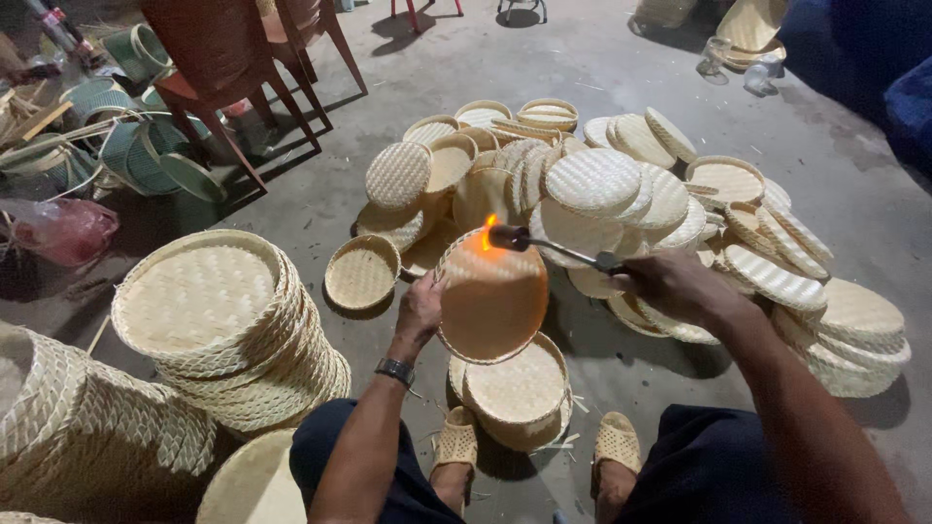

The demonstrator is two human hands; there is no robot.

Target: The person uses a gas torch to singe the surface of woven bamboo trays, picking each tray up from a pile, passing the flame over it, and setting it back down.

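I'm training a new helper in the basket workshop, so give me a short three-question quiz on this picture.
1. True or false: the left hand holds the round woven tray tilted up on its edge.
2. What does the right hand hold? A) a brush B) a torch with a lit flame C) a knife
3. Fill in: the flame burns at the tray's ____ rim.

Key: 1 true; 2 B; 3 upper. The tray is held above a small stack of trays between the person's feet, with a tall stack to the left.
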